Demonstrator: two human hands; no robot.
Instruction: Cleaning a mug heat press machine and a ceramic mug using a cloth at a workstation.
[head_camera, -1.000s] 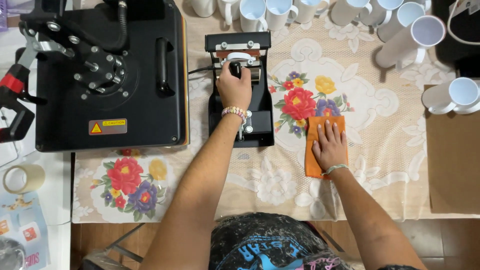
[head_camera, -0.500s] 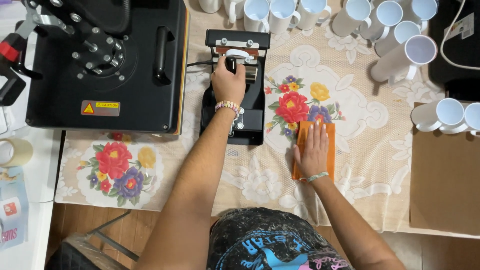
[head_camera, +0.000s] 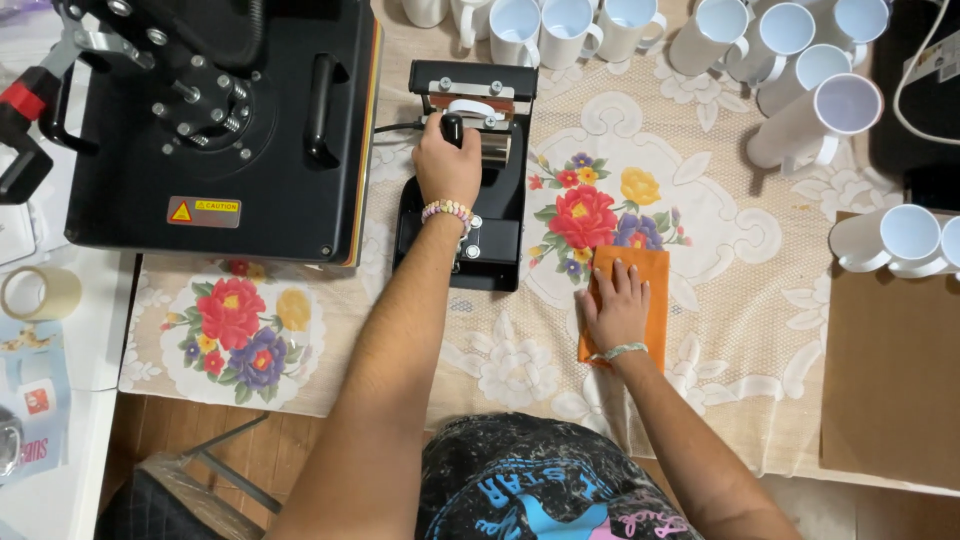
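Left hand (head_camera: 446, 168) is clenched around the black lever (head_camera: 452, 128) of the small mug press (head_camera: 462, 190), near the table's (head_camera: 740, 300) far edge beside the big black heat press (head_camera: 215, 125). Right hand (head_camera: 615, 310) lies open, flat on an orange cloth (head_camera: 650, 275) toward the near edge.

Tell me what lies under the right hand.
The right hand rests flat on an orange cloth, spread on the floral tablecloth. Anything beneath the cloth is hidden.

- mug press (head_camera: 462, 190): matt black metal body, shiny steel clamp
- orange cloth (head_camera: 640, 290): soft, matt
- tablecloth (head_camera: 760, 300): lace-textured, floral print
- mugs (head_camera: 810, 115): glossy white ceramic
- flat heat press (head_camera: 215, 120): matt black metal
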